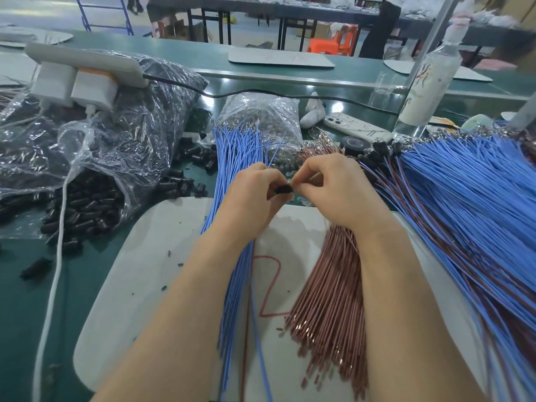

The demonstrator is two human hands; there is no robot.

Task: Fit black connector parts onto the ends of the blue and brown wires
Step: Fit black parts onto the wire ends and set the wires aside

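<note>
Head cam: mid-insertion, probably. Pinching a black connector with the curled fingertips of the left hand, just above the mat, between the blue wires and brown wires. Pinching what looks like a wire end against it with the right hand, too tiny to be sure. Next, guessing: line up the terminal, push straight in till seated.

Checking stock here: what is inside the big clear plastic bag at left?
Black connector parts fill the bag and spill from its mouth onto the table. A power strip on top covers some.
</note>
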